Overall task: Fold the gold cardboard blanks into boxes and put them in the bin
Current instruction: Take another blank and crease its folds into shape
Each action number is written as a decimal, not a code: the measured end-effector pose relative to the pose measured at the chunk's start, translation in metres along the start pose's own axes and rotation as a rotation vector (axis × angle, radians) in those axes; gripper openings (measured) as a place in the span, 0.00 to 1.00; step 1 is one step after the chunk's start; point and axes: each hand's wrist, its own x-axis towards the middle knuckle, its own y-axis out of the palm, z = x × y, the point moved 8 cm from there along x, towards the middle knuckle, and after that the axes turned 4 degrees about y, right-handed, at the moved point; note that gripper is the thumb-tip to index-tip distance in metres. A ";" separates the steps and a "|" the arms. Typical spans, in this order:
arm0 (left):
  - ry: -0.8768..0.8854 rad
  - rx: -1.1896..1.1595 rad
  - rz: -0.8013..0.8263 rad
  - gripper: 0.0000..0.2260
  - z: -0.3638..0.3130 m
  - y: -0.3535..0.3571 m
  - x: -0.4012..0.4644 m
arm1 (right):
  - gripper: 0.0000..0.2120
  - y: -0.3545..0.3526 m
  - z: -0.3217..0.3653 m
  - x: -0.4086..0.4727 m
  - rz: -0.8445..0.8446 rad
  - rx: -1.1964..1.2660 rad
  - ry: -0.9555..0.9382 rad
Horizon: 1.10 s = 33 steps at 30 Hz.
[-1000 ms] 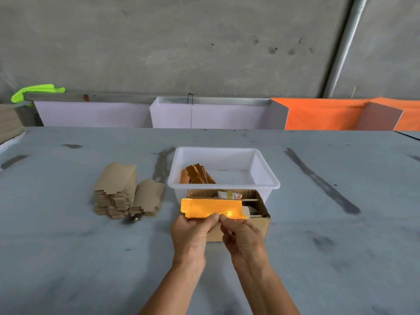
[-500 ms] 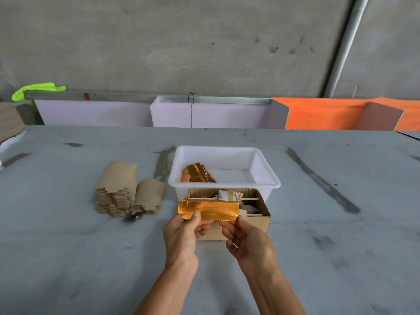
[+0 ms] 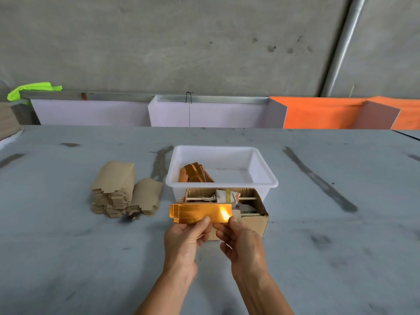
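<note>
As both pinch its lower edge | gold blank [image 3: 200, 215] above left hand [image 3: 184, 242], right hand [image 3: 241, 244]

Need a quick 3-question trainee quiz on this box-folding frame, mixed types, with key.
1. True or false: both hands hold the gold blank.
2. Where are the folded gold boxes? A) white bin B) brown carton C) table
3. What lies left of the bin?

Key:
1. True: left hand and right hand pinch its lower edge.
2. A
3. Stacks of tan blanks
</note>
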 end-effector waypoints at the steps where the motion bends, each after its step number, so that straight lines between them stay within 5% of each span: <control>1: 0.003 -0.001 0.008 0.06 -0.001 0.000 0.001 | 0.09 0.000 -0.001 0.000 0.005 -0.008 0.000; 9: 0.156 0.029 0.086 0.06 -0.019 -0.002 0.003 | 0.11 0.000 -0.004 -0.002 0.077 0.027 0.089; 14: 0.512 0.258 0.197 0.12 -0.045 0.012 -0.006 | 0.18 -0.001 -0.004 -0.007 0.104 0.004 0.169; 17: 0.697 0.373 0.345 0.15 -0.055 0.022 -0.014 | 0.14 -0.002 -0.003 -0.010 0.114 -0.004 0.185; 23: 0.231 0.165 0.498 0.08 -0.030 0.025 -0.004 | 0.05 -0.012 0.005 -0.009 0.057 -0.069 0.120; 29: 0.115 0.470 0.624 0.24 -0.027 0.022 -0.009 | 0.08 -0.023 0.019 -0.008 0.031 -0.187 -0.006; 33: 0.022 0.381 0.554 0.14 -0.027 0.023 -0.009 | 0.13 -0.018 0.023 -0.010 0.054 -0.282 -0.079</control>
